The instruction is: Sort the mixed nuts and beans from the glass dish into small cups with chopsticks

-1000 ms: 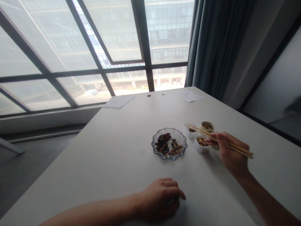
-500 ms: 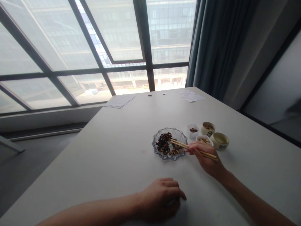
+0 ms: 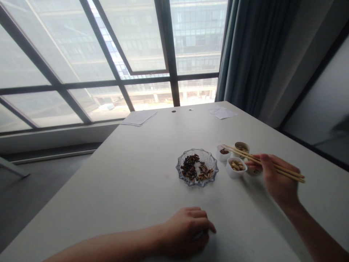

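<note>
My right hand [image 3: 278, 178] grips a pair of wooden chopsticks [image 3: 245, 155]. Their tips are at a small white cup [image 3: 223, 156] of dark brown pieces; whether they pinch a piece I cannot make out. Just left of that hand stands a second white cup [image 3: 236, 171] with pale nut-like pieces. A scalloped clear glass dish [image 3: 196, 183] holds dark seeds [image 3: 188, 169] and striped brown seeds [image 3: 205, 173] in separate heaps. My left hand [image 3: 188, 229] rests on the table nearer me, fingers loosely bent, thumb apart, nothing visible in it.
Behind the chopsticks is a cream round cup [image 3: 242, 146] with brownish contents. A second cream cup [image 3: 254, 171] is mostly hidden by my right hand. Papers [image 3: 139, 118] and another sheet [image 3: 223, 112] lie at the white table's far end, before windows and a curtain [image 3: 245, 54].
The chopsticks have left the glass dish. My right hand has carried them right, bringing the tips to the white cup of dark pieces. My left hand has stayed put.
</note>
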A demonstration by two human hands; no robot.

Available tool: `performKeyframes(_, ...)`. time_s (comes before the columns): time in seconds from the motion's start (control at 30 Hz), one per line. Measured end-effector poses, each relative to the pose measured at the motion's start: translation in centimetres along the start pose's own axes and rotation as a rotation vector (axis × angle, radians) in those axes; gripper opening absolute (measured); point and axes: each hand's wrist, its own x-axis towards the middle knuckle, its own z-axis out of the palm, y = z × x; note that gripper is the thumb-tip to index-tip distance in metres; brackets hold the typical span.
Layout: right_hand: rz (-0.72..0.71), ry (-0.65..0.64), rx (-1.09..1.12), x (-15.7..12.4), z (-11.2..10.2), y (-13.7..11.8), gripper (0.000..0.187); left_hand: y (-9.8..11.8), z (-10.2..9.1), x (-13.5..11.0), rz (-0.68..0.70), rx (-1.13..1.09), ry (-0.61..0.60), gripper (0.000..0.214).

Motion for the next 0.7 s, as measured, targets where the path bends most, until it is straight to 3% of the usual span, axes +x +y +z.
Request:
performKeyframes(0.1, -0.038, -0.038, 0.042, -0.4, 0.2, 0.1, 0.029, 0.0, 0.0, 0.0, 0.005, 0.002, 0.005, 0.029)
performKeyframes(0.3, -0.198, -0.427, 0.143, -2.2, 3.0, 0.3, 0.02, 0.0, 0.1, 0.0, 0.03, -0.007, 0.04, 0.028)
performKeyframes(0.4, -0.224, -0.536, 0.136, -2.6, 4.7, 1.1, 0.02, 0.1, 0.0, 0.0, 0.035, -0.009, 0.053, 0.028)
performKeyframes(0.53, -0.221, -0.554, 0.117, -2.9, 5.6, 2.0, 0.022, 0.0, 0.0, -0.1, 0.035, -0.009, 0.037, 0.029)
performKeyframes(0.7, -0.255, -0.472, 0.113, -3.0, 5.0, 1.3, 0.026, 0.0, 0.0, -0.1, 0.032, 0.002, 0.03, 0.029)
